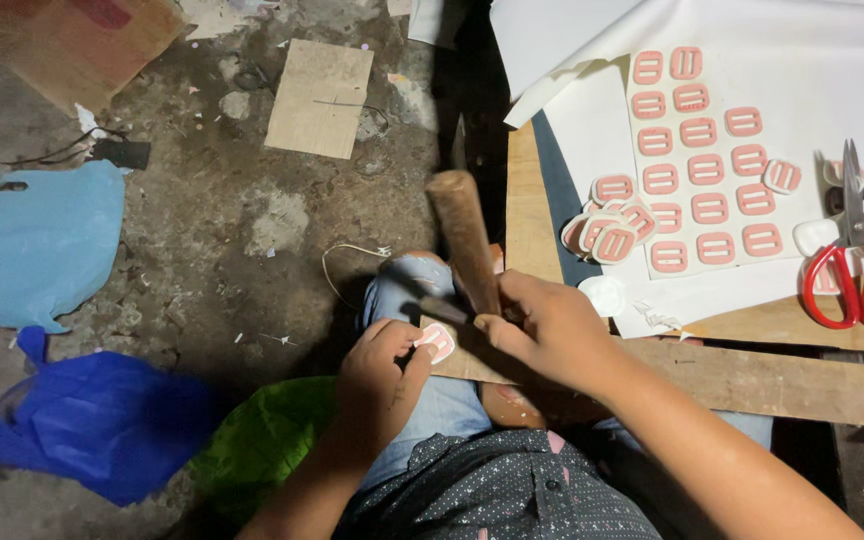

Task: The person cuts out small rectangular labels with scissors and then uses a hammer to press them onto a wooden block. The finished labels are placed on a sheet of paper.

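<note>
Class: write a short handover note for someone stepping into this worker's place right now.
Left hand: pinches one pink buckle piece flat on the wooden block over the knee.
Right hand: grips the wooden-handled tool, its metal end near that piece.
Done: rows of pieces lie on the white sheet, with a loose pile beside them.
Left: the piece in hand.
Scissors lie at the right.

The hammer handle [464, 240] in the right hand [542, 330] is worn, matt brown wood, and the pink buckle piece [438, 342] pinched by the left hand [380, 375] looks like smooth plastic. On the rough wooden board [752, 375] lie white paper sheets [812, 70] and scissors [857, 250] with bright metal blades and glossy red plastic grips. The concrete floor [212, 230] is gritty and stained, with crinkled blue plastic bags [42, 240] on it.
</note>
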A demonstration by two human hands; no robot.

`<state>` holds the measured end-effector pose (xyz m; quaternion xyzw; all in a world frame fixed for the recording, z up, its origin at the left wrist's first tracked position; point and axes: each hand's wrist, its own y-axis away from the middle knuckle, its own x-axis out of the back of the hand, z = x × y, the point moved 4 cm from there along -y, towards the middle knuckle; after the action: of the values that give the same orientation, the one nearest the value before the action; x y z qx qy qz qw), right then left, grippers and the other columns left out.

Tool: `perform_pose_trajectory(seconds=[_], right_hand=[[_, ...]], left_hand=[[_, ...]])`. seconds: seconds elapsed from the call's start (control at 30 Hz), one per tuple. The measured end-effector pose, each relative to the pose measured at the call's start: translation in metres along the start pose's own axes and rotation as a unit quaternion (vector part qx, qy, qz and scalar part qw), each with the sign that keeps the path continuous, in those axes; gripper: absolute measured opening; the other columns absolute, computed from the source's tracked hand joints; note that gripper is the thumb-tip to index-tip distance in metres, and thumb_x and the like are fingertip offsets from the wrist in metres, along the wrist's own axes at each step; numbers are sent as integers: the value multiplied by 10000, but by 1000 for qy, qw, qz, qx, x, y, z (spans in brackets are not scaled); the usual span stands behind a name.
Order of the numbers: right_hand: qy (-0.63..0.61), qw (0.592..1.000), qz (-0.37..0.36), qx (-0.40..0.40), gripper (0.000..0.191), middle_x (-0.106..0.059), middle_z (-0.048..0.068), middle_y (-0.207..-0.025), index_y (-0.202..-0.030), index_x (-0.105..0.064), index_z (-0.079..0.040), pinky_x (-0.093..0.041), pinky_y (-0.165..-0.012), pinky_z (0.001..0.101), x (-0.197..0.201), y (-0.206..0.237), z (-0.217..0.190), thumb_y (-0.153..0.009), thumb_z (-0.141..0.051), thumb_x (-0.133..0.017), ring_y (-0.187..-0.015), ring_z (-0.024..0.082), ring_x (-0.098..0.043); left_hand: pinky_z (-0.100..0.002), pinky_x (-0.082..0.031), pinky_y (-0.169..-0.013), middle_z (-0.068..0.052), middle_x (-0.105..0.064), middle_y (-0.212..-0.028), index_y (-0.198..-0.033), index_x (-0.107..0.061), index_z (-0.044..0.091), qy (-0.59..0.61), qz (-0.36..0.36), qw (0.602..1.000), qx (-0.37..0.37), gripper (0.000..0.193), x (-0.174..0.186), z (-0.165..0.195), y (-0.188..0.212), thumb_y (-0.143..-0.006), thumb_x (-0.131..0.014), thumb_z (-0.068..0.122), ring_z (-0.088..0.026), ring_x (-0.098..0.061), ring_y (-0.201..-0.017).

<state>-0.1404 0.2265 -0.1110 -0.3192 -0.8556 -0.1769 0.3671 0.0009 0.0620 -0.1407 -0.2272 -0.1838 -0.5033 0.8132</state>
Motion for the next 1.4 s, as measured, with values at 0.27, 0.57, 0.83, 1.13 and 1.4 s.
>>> perform_pose_trajectory(seconds=[0.27, 0.57, 0.83, 1.13, 1.4], right_hand=[[-157, 956, 246, 43, 282, -661, 87, -1131, -1209, -603, 6, -516, -810, 314, 66, 42, 19, -950, -25, -710, -936, 179, -631], [-508, 834, 206, -68, 401, -690, 47, -1205, -1266, -585, -19, -539, -951, 284, 70, 83, 66, -873, -54, -658, -1108, 133, -660], [-633, 768, 3, -92, 406, -624, 89, -1008, -1263, -526, -69, -502, -716, 339, 2, 79, 68, -920, -124, -738, -811, 157, -615], [-88, 995, -55, -10, 420, -720, 201, -945, -1269, -557, -69, -546, -743, 415, -20, 59, 1, -926, -298, -636, -864, 374, -707], [-99, 989, -103, -28, 393, -729, 207, -963, -1272, -579, -74, -549, -779, 451, -28, 47, -12, -955, -306, -580, -919, 412, -711]], left_hand=[[-454, -514, -704, -162, -632, -852, -834, -599, 22, -58, -22, 997, -55, 101, -1, 3, 1, -861, -687, 62, -381, -634, -805], [-388, -538, -717, -133, -648, -892, -974, -650, 30, -15, 8, 1000, 4, 148, -6, -1, 6, -841, -704, 64, -304, -657, -796], [-353, -566, -743, -149, -665, -930, -1110, -562, -23, 86, 31, 985, 147, 384, -23, -36, 13, -802, -745, 115, -246, -662, -815], [-361, -559, -758, -151, -687, -990, -1160, -534, -27, 87, 17, 984, 153, 445, -34, -54, 15, -806, -736, 150, -235, -655, -829], [-381, -544, -751, -162, -677, -938, -1134, -532, -16, 54, 6, 989, 136, 474, -30, -42, 11, -813, -787, 223, -244, -638, -822]])
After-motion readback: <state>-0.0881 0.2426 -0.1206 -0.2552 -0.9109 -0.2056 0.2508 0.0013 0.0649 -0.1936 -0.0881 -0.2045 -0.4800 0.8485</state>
